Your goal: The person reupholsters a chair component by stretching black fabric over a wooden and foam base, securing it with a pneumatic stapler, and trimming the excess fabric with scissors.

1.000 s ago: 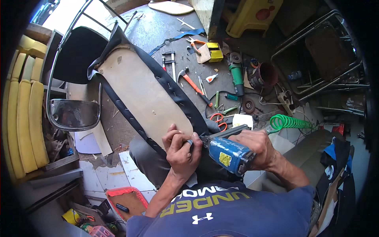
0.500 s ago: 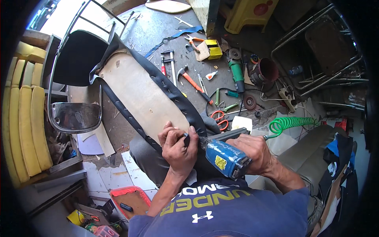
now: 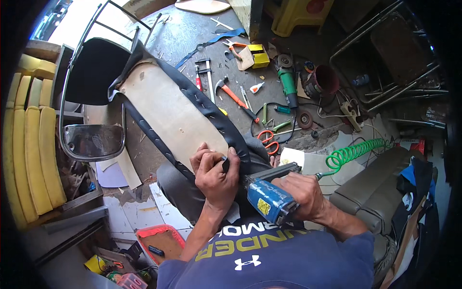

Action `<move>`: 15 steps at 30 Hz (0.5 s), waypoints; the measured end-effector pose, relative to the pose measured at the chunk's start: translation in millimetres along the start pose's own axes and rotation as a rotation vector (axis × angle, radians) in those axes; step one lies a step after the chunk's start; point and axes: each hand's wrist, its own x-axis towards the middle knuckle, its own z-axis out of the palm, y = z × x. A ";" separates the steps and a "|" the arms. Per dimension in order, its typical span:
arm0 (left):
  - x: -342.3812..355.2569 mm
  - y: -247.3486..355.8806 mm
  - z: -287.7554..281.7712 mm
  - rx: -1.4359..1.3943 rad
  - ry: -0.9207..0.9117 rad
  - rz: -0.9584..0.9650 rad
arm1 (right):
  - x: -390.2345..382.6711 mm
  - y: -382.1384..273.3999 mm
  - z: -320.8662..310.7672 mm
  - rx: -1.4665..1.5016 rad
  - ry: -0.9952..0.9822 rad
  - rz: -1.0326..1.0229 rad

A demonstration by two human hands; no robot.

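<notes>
Across my lap lies a long padded panel with a pale board (image 3: 168,111) facing up. Its black cover (image 3: 204,103) is folded over the edges, and staples run along both long sides. At the near end my left hand (image 3: 214,176) is closed, pinching a fold of the black cover between thumb and fingers against the board. My right hand (image 3: 304,195) grips a blue air staple gun (image 3: 272,200). The gun's nose points at the panel's near right corner, just beside my left hand. A green coiled air hose (image 3: 353,153) joins the gun's handle.
A hammer (image 3: 236,98), scissors (image 3: 268,140), a clamp (image 3: 208,79) and a green angle grinder (image 3: 287,84) lie on the floor ahead. Metal chair frames stand at the left (image 3: 61,115) and far right (image 3: 385,58). Yellow foam pads (image 3: 31,154) are stacked at left.
The staple gun and my right hand have drawn slightly back toward my body. My left hand keeps its pinch on the cover, with only a small shift.
</notes>
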 end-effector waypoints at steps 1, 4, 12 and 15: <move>0.4 0.4 -0.8 -0.004 -0.002 -0.004 | -0.1 -1.2 -0.9 0.009 -0.002 0.011; 0.0 1.2 -2.6 -0.014 -0.004 -0.007 | -4.5 -7.0 -4.1 0.036 -0.027 0.032; -4.1 1.2 -6.5 -0.042 -0.010 -0.008 | -7.0 -2.3 -3.7 0.103 0.042 0.002; -9.6 0.3 -8.8 -0.082 -0.011 0.018 | 7.7 11.9 -29.0 0.104 0.086 0.016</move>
